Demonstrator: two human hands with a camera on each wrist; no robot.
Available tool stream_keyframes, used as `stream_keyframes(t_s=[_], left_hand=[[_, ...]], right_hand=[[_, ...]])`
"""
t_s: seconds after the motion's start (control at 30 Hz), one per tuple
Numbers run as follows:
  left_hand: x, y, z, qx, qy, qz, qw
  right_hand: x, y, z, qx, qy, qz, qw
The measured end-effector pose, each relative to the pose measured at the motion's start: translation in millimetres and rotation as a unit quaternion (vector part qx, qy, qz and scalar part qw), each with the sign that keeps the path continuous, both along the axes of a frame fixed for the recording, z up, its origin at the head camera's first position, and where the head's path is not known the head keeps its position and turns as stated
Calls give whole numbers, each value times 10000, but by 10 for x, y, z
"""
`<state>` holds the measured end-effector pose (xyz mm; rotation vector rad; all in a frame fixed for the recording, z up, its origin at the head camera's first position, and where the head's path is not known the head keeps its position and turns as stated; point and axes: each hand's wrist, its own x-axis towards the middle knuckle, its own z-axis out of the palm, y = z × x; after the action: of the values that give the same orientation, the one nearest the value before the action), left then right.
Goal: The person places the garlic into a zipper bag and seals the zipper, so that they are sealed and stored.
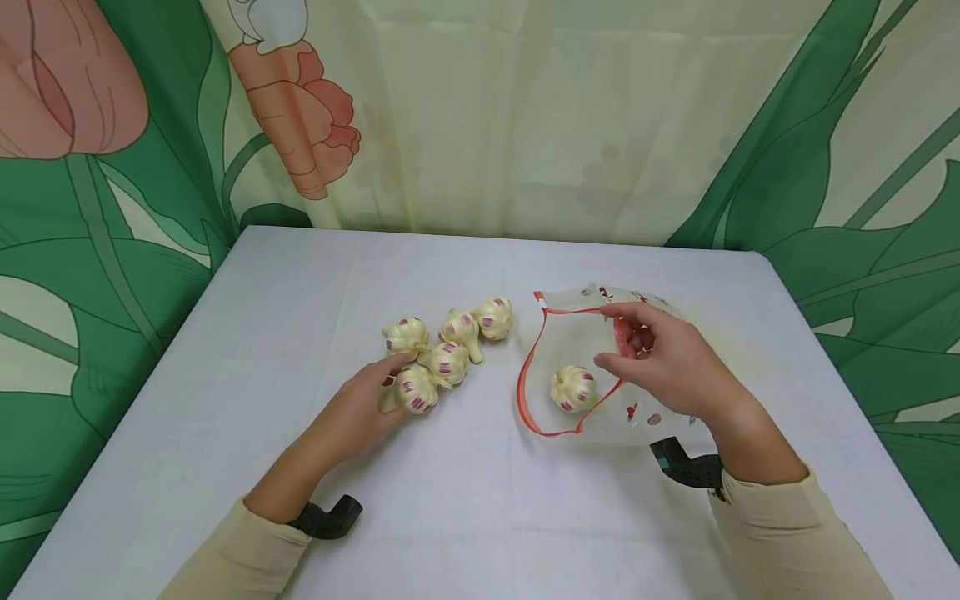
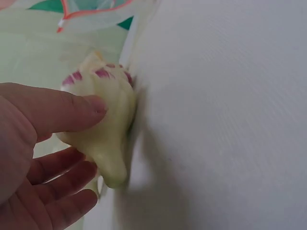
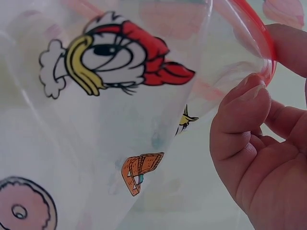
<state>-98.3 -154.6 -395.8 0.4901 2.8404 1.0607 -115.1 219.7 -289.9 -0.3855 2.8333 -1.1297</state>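
Observation:
My left hand (image 1: 367,404) has its thumb and fingers around a garlic bulb (image 1: 416,389), the nearest of a small cluster. In the left wrist view the thumb lies across that bulb's pale side, and its stem points toward the lower fingers. My right hand (image 1: 667,354) grips the red-edged mouth of a clear plastic bag (image 3: 96,139) printed with cartoon figures. The bag's mouth gapes toward the left hand. One garlic bulb (image 1: 573,388) shows within the red rim.
More garlic bulbs lie just beyond the left hand, among them one (image 1: 406,335) at the left and one (image 1: 494,318) farthest right. All sit on a white-covered table (image 1: 450,517). A patterned curtain (image 1: 525,125) hangs behind its far edge.

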Motion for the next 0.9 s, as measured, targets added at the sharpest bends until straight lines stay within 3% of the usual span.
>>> stream_keyframes(t_s=[0.13,0.27,0.67,0.9], left_hand=[[-18,-29,-36,-107,-421,90,9990],[-17,-42,-50,-285,-589,209,9976],[32,-67,-16,-242,-666,369,9968],[70,-57,79,-162,-254,194,9994]], right_hand=[[7,-4,4,-26,-65,-7,10000],[14,-7,7,-35,-86,-13,10000],[29,-3,23,65,53,-30,10000],[31,4,23,20,70,-27,10000]])
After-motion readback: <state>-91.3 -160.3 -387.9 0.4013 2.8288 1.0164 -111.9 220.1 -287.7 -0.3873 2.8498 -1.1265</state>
